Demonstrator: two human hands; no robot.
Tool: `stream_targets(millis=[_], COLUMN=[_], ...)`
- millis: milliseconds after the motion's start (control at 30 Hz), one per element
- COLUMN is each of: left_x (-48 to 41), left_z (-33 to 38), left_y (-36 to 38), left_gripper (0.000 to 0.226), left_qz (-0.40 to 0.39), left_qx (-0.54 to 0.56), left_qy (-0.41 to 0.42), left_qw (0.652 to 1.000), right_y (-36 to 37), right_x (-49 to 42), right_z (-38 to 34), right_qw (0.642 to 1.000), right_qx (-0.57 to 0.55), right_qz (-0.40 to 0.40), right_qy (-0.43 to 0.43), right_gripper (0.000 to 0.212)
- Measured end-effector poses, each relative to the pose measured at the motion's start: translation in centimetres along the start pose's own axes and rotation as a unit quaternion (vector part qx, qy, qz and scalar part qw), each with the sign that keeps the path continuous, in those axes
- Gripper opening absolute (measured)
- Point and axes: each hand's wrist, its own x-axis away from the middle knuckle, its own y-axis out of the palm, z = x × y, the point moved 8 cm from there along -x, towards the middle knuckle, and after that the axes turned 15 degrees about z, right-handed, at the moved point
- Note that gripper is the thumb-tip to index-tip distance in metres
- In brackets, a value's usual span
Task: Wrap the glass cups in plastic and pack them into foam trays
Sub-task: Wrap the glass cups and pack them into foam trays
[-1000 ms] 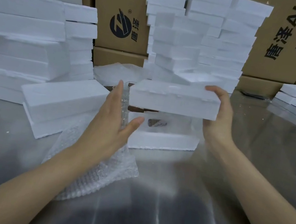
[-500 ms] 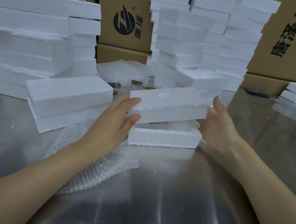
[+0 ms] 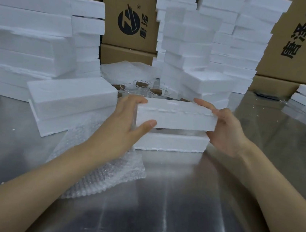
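Foam stacks (image 3: 26,35) wall left and rear — near steel table (image 3: 173,209) open.

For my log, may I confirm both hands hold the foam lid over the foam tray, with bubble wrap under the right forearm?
No: the head view shows the bubble wrap under the left forearm; left hand and right hand do hold the foam lid.

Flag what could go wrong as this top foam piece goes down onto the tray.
1. The top foam piece, gripped by the left hand and right hand, sits above the lower foam tray with a gap showing. If the two are misaligned, pressing down could crack the foam or squeeze whatever is inside.
2. Bare glass cups stand right behind, so a push backward might knock them.
3. The uneven foam stack behind the cups could topple if bumped.
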Motion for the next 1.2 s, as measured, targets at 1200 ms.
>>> stream_targets(millis=[1200], left_x=[-1.1], left_z=[-2.5], left_y=[1.1], left_gripper=[0.063], left_qz=[-0.112], left_qx=[0.021], left_qy=[-0.065], left_qw=[0.991], right_y=[-0.7], right_x=[-0.6], right_z=[1.4], right_qw=[0.997], right_qx=[0.059], right_qz=[-0.043], right_qy=[0.007], right_gripper=[0.034])
